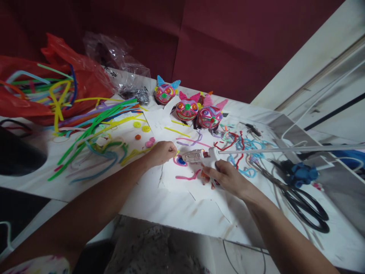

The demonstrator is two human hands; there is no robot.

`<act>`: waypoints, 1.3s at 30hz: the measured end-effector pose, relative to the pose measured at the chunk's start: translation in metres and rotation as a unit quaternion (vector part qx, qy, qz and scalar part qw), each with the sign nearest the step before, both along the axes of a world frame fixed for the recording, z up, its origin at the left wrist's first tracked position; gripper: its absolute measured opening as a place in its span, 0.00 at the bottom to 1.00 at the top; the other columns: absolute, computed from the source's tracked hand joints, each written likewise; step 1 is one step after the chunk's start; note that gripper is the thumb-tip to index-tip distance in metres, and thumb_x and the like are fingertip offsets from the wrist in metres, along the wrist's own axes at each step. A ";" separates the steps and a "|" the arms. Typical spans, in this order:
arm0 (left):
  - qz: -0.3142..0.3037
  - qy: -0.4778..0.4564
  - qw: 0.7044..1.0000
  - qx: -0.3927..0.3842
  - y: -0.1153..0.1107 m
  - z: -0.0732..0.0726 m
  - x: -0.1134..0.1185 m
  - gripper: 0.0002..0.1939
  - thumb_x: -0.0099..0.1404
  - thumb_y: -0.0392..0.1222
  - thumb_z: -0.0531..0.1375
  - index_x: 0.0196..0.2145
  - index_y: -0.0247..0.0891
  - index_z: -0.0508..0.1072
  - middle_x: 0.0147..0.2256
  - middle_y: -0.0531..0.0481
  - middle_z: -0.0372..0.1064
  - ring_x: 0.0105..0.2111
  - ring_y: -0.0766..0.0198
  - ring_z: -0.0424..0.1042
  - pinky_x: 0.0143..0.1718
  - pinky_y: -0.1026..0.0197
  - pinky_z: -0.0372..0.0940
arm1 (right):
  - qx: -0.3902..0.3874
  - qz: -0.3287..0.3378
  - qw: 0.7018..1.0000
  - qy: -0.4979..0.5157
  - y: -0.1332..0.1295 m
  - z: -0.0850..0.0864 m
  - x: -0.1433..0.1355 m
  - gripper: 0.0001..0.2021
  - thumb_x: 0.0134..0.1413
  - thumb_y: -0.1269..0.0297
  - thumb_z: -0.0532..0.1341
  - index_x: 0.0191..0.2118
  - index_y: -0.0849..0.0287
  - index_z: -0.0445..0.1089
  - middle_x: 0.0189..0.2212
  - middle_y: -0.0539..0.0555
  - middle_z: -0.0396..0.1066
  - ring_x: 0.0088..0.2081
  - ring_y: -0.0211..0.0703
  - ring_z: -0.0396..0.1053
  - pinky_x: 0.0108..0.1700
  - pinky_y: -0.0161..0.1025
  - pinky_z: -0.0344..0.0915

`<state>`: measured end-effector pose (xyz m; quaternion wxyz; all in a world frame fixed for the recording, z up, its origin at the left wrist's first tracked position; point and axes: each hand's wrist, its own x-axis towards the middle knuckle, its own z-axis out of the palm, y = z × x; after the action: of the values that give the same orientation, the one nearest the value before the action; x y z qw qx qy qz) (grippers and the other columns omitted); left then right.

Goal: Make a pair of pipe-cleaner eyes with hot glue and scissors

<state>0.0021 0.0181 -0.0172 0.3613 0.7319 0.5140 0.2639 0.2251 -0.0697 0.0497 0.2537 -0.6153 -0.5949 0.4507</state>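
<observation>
My right hand [231, 177] is wrapped round the handle of a white hot glue gun [211, 157], with a long white glue stick [273, 148] running out of its back. Its nozzle points left, close to my left hand [162, 153]. The fingers of that hand are pinched together; a speck of yellow shows by the tips, too small to name. Just under the nozzle lies a round blue and pink coiled piece [180, 161] on white paper [176, 185]. A wavy pink pipe cleaner strip [188, 176] rests nearer to me.
Several decorated animal-face balls [187, 109] stand at the back. On the left are green pipe cleaners [94, 131] and a red plastic bag [94, 78] full of more. Black-handled scissors [305, 207], a blue object [302, 174] and blue scraps [251, 146] lie on the right.
</observation>
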 end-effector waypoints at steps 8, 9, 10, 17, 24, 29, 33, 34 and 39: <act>0.007 -0.026 1.000 -0.010 0.000 0.004 0.002 0.04 0.58 0.35 0.58 0.26 0.37 0.71 0.18 0.59 0.65 0.17 0.70 0.64 0.23 0.66 0.57 | 0.002 0.008 1.000 -0.018 0.000 0.000 0.001 0.23 0.42 0.45 0.66 0.18 0.53 0.54 0.16 0.51 0.72 0.15 0.34 0.63 0.17 0.33 0.59; 0.005 -0.030 0.999 -0.014 0.000 0.005 0.002 0.04 0.58 0.35 0.58 0.27 0.37 0.72 0.18 0.59 0.65 0.17 0.70 0.64 0.22 0.66 0.57 | 0.002 0.008 1.000 -0.020 0.000 -0.001 0.002 0.23 0.43 0.45 0.66 0.18 0.52 0.54 0.16 0.51 0.72 0.15 0.34 0.63 0.17 0.33 0.59; 0.004 -0.032 0.999 -0.018 -0.001 0.005 0.002 0.04 0.58 0.36 0.58 0.27 0.37 0.72 0.18 0.59 0.65 0.17 0.70 0.65 0.22 0.66 0.57 | 0.002 0.010 1.000 -0.021 0.000 -0.001 0.002 0.22 0.43 0.46 0.65 0.18 0.52 0.54 0.16 0.51 0.72 0.15 0.34 0.63 0.17 0.33 0.59; -0.002 -0.006 1.000 -0.030 -0.005 0.010 0.003 0.04 0.59 0.35 0.59 0.27 0.37 0.72 0.16 0.60 0.63 0.16 0.69 0.64 0.22 0.67 0.56 | 0.009 0.018 0.998 -0.062 0.000 -0.001 0.003 0.20 0.48 0.47 0.62 0.19 0.52 0.55 0.17 0.51 0.71 0.16 0.35 0.64 0.18 0.33 0.59; 0.000 0.011 1.000 -0.029 -0.007 0.015 0.004 0.04 0.60 0.35 0.58 0.27 0.37 0.72 0.17 0.60 0.63 0.16 0.70 0.64 0.23 0.67 0.57 | -0.015 0.033 0.994 -0.101 -0.001 0.007 -0.002 0.16 0.53 0.53 0.58 0.20 0.53 0.56 0.18 0.51 0.69 0.19 0.36 0.66 0.21 0.34 0.63; -0.005 0.016 1.000 -0.023 -0.009 0.015 0.003 0.05 0.60 0.35 0.58 0.27 0.37 0.71 0.17 0.60 0.63 0.16 0.70 0.64 0.23 0.67 0.57 | -0.016 0.036 0.992 -0.117 -0.002 0.010 -0.003 0.16 0.53 0.55 0.58 0.19 0.52 0.55 0.17 0.50 0.68 0.19 0.36 0.65 0.21 0.34 0.62; -0.007 0.016 1.000 -0.012 -0.007 0.011 0.002 0.05 0.60 0.35 0.58 0.27 0.37 0.71 0.17 0.60 0.63 0.16 0.70 0.63 0.24 0.67 0.57 | -0.018 0.045 0.991 -0.127 -0.002 0.011 -0.002 0.16 0.53 0.55 0.57 0.20 0.53 0.55 0.18 0.50 0.67 0.19 0.35 0.64 0.21 0.33 0.62; -0.008 0.015 1.000 -0.009 -0.006 0.010 0.002 0.05 0.60 0.35 0.58 0.27 0.37 0.71 0.17 0.60 0.63 0.16 0.70 0.63 0.24 0.67 0.57 | -0.016 0.048 0.991 -0.127 -0.003 0.010 -0.002 0.15 0.53 0.55 0.57 0.20 0.53 0.56 0.18 0.50 0.67 0.19 0.35 0.64 0.21 0.33 0.62; -0.007 0.007 1.000 -0.010 -0.004 0.007 0.002 0.04 0.60 0.36 0.58 0.27 0.37 0.71 0.18 0.60 0.64 0.16 0.70 0.64 0.23 0.66 0.57 | -0.014 0.049 0.991 -0.124 -0.005 0.011 -0.002 0.14 0.52 0.55 0.57 0.21 0.53 0.57 0.18 0.51 0.68 0.19 0.36 0.65 0.21 0.33 0.61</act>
<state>0.0036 0.0139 -0.0105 0.3671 0.7337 0.5137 0.2511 0.2232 -0.0750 0.0604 0.1469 -0.6401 -0.6448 0.3910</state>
